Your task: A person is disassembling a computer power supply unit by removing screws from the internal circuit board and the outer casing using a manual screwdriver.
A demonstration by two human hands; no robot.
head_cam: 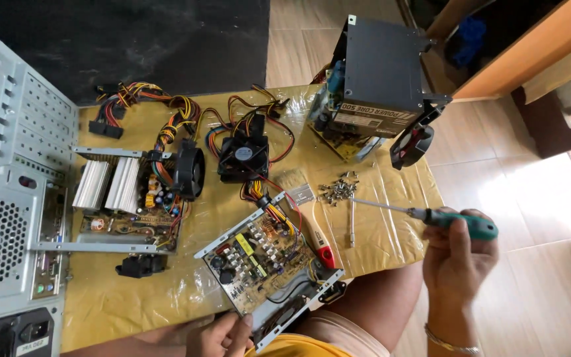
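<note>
My right hand (pixel 456 254) grips a green-handled screwdriver (pixel 454 221) off the table's right edge, its shaft tip reaching toward a pile of small screws (pixel 338 190). My left hand (pixel 225 335) rests at the near edge of an opened power supply board (pixel 266 259) in its metal tray, fingers touching the tray's lower corner. Coloured wires run from that board up to a black fan (pixel 242 157).
A grey computer case (pixel 8 192) fills the left side. A second opened power supply (pixel 133 198) with silver heat sinks and a fan lies left of centre. A closed black power supply box (pixel 375 73) stands at the back right. A red-tipped tool (pixel 318 238) and a brush (pixel 297 186) lie nearby.
</note>
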